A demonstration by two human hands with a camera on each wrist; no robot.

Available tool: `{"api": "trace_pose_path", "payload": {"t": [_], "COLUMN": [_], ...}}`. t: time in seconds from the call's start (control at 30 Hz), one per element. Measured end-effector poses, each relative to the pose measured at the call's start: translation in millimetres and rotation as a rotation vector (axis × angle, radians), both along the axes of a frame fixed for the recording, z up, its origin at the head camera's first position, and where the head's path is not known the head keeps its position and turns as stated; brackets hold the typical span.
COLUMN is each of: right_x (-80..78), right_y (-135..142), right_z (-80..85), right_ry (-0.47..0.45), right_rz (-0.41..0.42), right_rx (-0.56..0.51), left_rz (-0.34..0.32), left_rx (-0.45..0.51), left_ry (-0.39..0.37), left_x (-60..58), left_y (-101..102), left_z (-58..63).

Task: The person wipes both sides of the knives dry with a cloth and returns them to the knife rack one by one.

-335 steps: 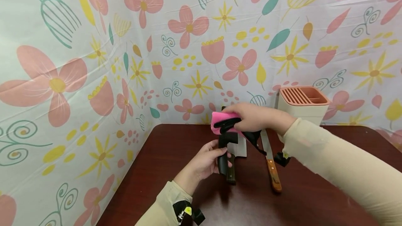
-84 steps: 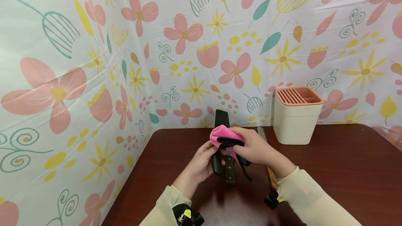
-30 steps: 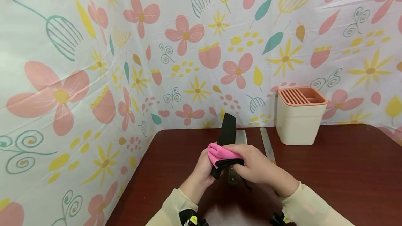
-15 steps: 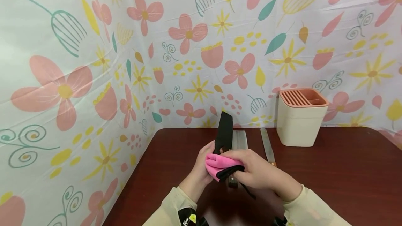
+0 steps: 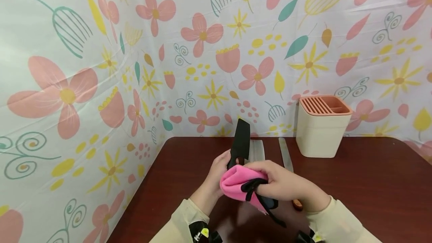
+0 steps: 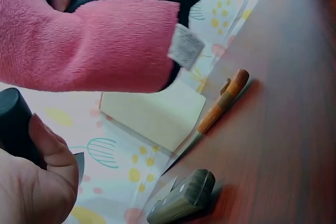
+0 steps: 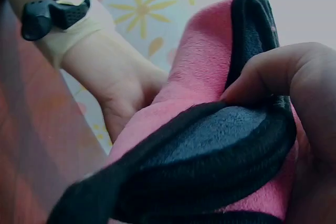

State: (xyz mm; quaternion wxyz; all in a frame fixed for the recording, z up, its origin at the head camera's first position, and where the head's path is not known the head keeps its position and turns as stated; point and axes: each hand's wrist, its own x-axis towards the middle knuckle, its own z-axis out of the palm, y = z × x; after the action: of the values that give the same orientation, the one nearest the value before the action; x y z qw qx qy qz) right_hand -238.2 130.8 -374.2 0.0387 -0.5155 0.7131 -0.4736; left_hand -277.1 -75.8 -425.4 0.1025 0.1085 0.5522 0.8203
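In the head view my left hand (image 5: 216,175) holds a black-bladed knife (image 5: 241,138) upright, blade pointing away. The left wrist view shows its black handle (image 6: 20,127) gripped with the thumb against it. My right hand (image 5: 281,183) pinches a folded pink cloth (image 5: 236,185) with black edging and a dark inner side, just in front of the knife's handle. The cloth hides most of that handle in the head view. Seen from the right wrist, thumb and cloth (image 7: 205,61) fill the centre. A cleaver (image 5: 258,149) lies on the table behind the hands.
A long knife (image 5: 285,155) with an orange-brown wooden handle (image 6: 226,100) lies right of the cleaver. At the table's back stands a cream knife block (image 5: 320,136) with a slotted coral top. Patterned sheeting (image 5: 202,66) rises behind and left of the dark red-brown table (image 5: 368,190).
Earlier the cloth was up by the blade, then wrapped low around the handle. Over the last half second my right hand drew it slightly right and toward me. The left hand kept holding the knife.
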Motion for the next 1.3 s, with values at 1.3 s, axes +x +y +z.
{"api": "trace_pose_path", "payload": {"t": [1.3], "right_x": [-6.8], "right_y": [-13], "right_z": [-15.2], "right_ry": [0.534], "right_rz": [-0.662], "right_rx": [0.128], "left_rz": [-0.086], "left_rx": [-0.004], "left_ry": [-0.079], "left_x": [12.6], "left_y": [2], "left_z": [10.2]}}
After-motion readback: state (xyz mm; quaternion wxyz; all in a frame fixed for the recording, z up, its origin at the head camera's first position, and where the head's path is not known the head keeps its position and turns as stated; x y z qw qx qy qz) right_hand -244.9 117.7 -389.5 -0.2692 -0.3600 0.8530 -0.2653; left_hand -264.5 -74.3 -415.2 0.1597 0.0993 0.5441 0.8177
